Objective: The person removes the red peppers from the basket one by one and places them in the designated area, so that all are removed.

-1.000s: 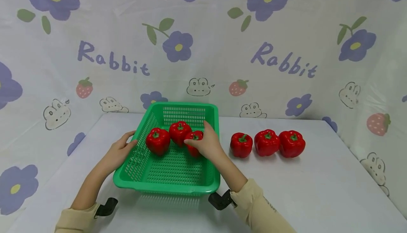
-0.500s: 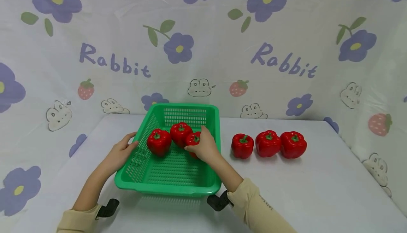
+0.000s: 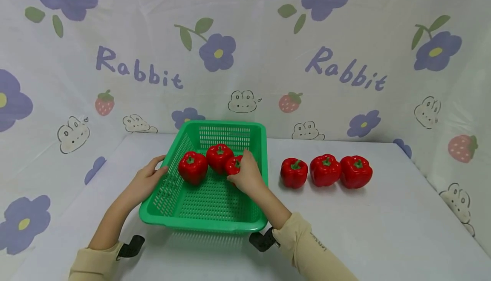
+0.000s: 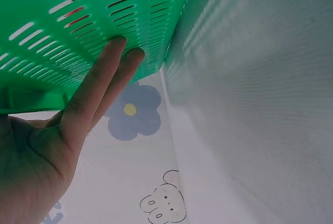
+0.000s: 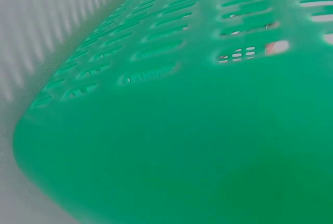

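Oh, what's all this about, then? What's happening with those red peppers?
A person's right hand is gripping a red bell pepper inside a green basket, while their left hand touches the basket's left side. Two more peppers sit in the basket. Three other peppers stand in a row on the white table, to the basket's right.
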`<state>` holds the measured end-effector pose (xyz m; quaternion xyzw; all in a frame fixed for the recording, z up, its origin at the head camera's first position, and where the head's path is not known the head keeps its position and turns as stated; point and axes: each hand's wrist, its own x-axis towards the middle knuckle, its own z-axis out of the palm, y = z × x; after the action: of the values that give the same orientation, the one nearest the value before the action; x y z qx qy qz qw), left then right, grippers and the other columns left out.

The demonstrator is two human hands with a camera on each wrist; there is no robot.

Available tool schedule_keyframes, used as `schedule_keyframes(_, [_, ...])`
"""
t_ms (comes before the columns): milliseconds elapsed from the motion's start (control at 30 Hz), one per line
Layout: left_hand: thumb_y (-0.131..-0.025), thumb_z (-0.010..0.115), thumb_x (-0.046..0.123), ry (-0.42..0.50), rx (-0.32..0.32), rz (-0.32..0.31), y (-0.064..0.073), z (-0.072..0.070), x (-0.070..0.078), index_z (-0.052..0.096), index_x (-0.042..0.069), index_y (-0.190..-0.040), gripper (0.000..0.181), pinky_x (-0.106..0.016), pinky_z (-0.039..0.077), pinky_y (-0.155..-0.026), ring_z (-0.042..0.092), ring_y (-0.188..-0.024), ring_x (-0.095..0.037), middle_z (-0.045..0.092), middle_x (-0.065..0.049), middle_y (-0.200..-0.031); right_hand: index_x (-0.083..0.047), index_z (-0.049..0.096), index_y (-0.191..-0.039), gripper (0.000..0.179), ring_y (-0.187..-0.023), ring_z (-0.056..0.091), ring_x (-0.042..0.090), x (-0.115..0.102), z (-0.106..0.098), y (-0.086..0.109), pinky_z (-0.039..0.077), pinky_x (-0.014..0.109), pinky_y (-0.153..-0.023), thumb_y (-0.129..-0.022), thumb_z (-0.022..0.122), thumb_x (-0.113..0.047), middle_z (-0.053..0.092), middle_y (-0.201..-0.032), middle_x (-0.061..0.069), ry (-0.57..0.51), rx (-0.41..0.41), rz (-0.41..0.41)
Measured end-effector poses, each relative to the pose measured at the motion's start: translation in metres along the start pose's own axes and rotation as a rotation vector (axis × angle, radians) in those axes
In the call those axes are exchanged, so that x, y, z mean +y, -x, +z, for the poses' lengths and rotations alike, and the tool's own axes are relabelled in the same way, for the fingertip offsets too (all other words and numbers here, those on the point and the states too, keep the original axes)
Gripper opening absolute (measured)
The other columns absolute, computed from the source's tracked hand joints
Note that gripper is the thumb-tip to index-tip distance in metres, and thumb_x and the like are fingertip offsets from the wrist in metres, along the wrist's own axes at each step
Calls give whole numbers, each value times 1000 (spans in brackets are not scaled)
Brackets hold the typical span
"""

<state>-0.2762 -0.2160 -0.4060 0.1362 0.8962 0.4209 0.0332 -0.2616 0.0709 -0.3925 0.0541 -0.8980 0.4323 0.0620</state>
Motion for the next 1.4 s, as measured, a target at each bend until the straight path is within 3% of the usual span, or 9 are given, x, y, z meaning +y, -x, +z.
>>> schedule_keyframes(433, [-107,36,36,-31,17,7,1,1,-1,23,3,-153,58,-32,52,-78,70,-91,-22,65,-27,-119,14,28,-146,82,-133,45,41,-1,0,4,45,53,-103,-81,76,-4,44,-145,29,-28,7,-5])
schedule_keyframes(667, [-107,36,35,-42,15,15,-1,1,-2,24,3,-153,58,-36,52,-80,69,-89,-21,65,-26,-117,12,30,-146,82,-132,46,41,-3,-2,6,46,54,-102,-82,76,-7,44,-145,29,-29,8,19])
schedule_keyframes(933, [-107,36,35,-40,20,20,-1,1,-1,24,3,-153,57,-30,52,-76,69,-86,-19,66,-25,-115,12,31,-145,81,-128,50,41,-4,-3,8,50,54,-96,-82,77,-10,49,-140,29,-61,6,-2])
schedule_keyframes(1400, [-107,36,34,-43,25,20,1,0,1,24,1,-152,57,-32,53,-77,69,-87,-20,66,-26,-114,4,31,-149,82,-131,49,39,-9,-14,22,49,53,-97,-84,77,-15,48,-144,23,-148,-5,-6])
